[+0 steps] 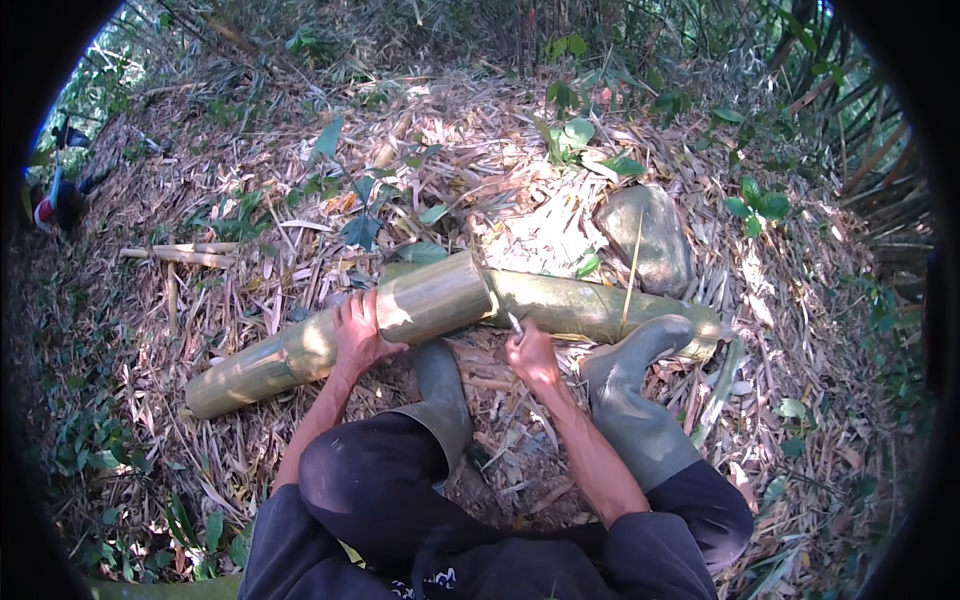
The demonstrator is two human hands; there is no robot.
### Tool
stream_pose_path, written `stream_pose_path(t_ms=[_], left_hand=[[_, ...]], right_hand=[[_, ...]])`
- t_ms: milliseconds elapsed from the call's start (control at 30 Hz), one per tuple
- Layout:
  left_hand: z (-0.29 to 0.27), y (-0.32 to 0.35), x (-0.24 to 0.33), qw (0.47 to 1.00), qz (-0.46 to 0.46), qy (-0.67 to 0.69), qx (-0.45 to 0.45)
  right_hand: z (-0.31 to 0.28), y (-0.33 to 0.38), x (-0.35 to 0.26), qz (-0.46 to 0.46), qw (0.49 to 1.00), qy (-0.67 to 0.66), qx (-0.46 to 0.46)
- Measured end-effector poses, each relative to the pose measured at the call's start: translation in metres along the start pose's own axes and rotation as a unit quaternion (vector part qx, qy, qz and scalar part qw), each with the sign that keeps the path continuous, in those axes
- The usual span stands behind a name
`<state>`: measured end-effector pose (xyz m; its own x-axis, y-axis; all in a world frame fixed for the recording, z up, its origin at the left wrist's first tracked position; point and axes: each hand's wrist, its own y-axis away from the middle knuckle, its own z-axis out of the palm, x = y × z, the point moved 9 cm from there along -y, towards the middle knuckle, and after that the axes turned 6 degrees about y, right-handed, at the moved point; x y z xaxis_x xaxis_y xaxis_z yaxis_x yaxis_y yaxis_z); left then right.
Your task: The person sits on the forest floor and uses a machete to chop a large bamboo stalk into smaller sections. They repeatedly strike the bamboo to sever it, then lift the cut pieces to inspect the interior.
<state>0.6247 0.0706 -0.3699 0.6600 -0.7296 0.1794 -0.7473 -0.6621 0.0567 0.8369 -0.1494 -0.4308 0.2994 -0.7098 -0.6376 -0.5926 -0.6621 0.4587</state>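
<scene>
A thick green-tan bamboo section (430, 298) lies slanted in front of me, its right end raised across another bamboo log (570, 302). My left hand (360, 332) grips the slanted section near its middle, fingers over the top and thumb along the near side. Just beyond that section's right end, my right hand (532, 352) is closed around a slim tool (515, 322). Only the tool's short pale end shows, close to the cut rim; its kind is hidden by my fingers.
My boots (640, 400) are on the near side of the bamboo, the right one touching the log. A large rounded stone (648, 240) sits behind the log. Cut sticks (185, 252) lie at the left. Dry leaves cover the slope, and a person (62, 200) is at the far left edge.
</scene>
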Motion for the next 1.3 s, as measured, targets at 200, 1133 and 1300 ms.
stream_pose_path(t_ms=[200, 1133, 1300], left_hand=[[0.005, 0.018, -0.005, 0.999, -0.002, -0.002, 0.033], [-0.129, 0.127, -0.081, 0.999, -0.029, -0.02, 0.037], [-0.127, 0.142, -0.091, 0.998, -0.05, -0.009, 0.048]], right_hand=[[-0.028, 0.02, -0.051, -0.18, 0.975, -0.113, 0.059], [0.053, 0.128, -0.104, -0.072, 0.996, -0.022, 0.038], [0.036, 0.137, -0.143, -0.16, 0.985, -0.031, 0.065]])
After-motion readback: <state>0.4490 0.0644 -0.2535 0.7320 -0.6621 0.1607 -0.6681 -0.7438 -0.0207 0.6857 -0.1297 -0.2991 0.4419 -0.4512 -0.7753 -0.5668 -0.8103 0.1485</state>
